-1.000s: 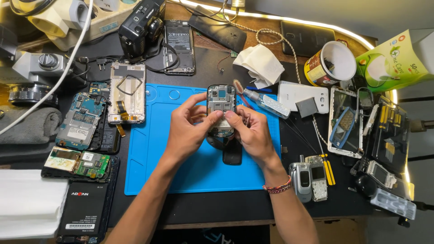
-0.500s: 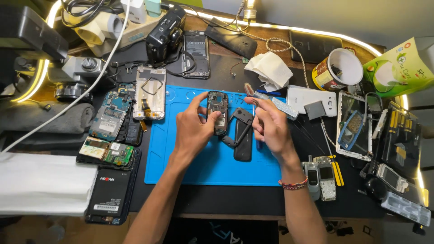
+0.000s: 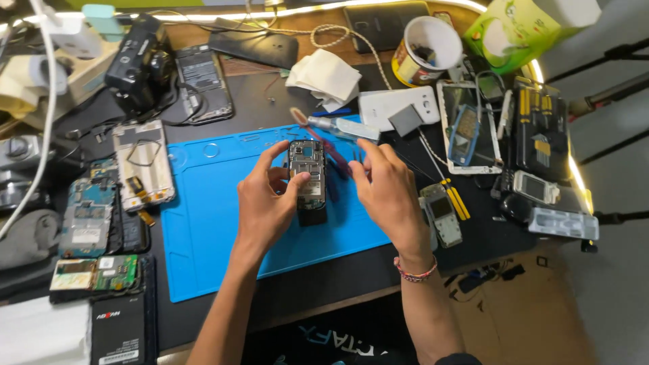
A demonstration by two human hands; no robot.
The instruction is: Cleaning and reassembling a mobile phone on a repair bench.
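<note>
Head view, the only one: the left hand grips a small opened phone, fingers clamped round its left edge with the thumb pressed on the exposed circuit board. The phone stands tilted up over the blue mat, its lower end on or just above the mat; I cannot tell which. The right hand sits just beside the phone's right edge, fingers partly spread; whether the tips touch the phone or pinch anything I cannot tell, as the palm hides them.

Doing this well, I'd judge: keep the left grip on the frame edges, not bearing hard on the board, and keep the work low over the mat so any loose part lands there. Bring the right fingertips in slowly, since the red-handled tool lies right behind the phone. The surface is crowded: a paper cup, a white cloth, a second small phone near the right wrist. Keep elbows in.
</note>
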